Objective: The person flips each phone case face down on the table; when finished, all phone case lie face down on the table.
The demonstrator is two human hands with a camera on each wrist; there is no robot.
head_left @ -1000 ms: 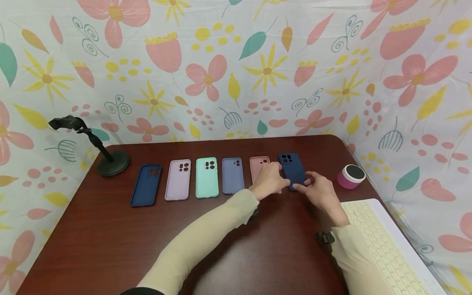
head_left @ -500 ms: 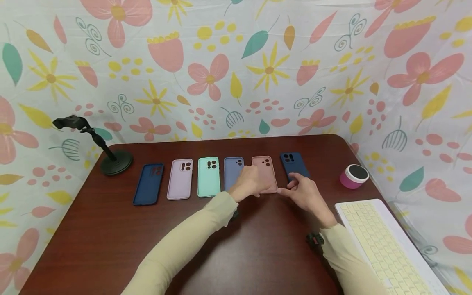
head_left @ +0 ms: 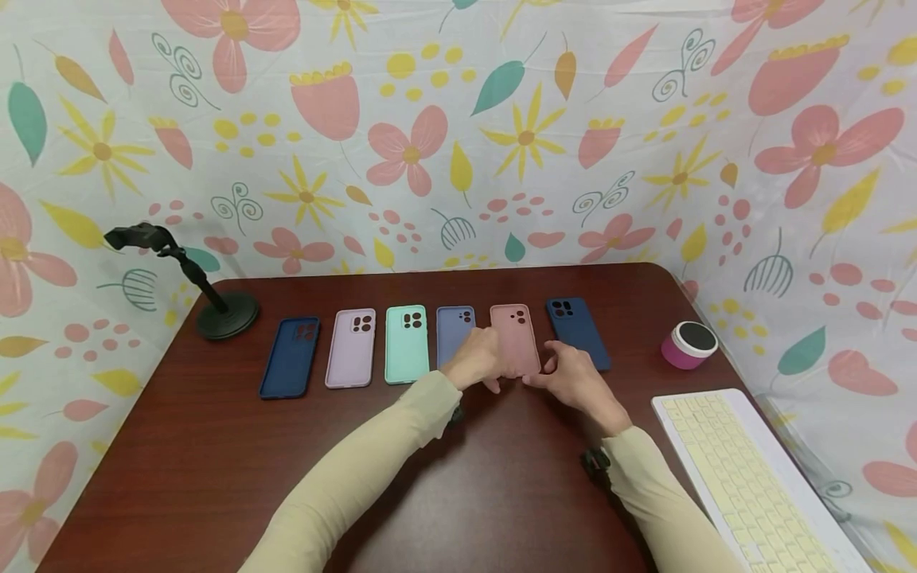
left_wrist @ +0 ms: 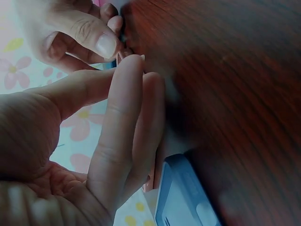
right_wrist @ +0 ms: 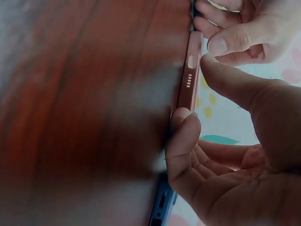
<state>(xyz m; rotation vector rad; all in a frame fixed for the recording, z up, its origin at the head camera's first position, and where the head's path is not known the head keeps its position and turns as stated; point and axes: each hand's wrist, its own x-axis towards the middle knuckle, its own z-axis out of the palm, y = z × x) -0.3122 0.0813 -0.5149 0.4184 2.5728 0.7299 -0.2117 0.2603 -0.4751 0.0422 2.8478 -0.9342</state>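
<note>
A pink phone case lies on the dark wooden table, camera cutouts toward the back. My left hand pinches its lower left corner, overlapping part of the slate-blue phone case. At the lower right corner my right hand grips the case, fingers curled against its side and thumb over its near end. The right wrist view shows the pink case's end, with a port slot and small holes, between both hands. A navy phone case lies just right of the right hand.
Further left in the row lie a mint phone case, a lilac one and a dark blue one. A black stand occupies the back left. On the right are a pink-and-white jar and a white keyboard.
Both hands have left the navy case and moved left to the pink case, which they now hold at its near corners. The navy case stays at the right end of the row.
</note>
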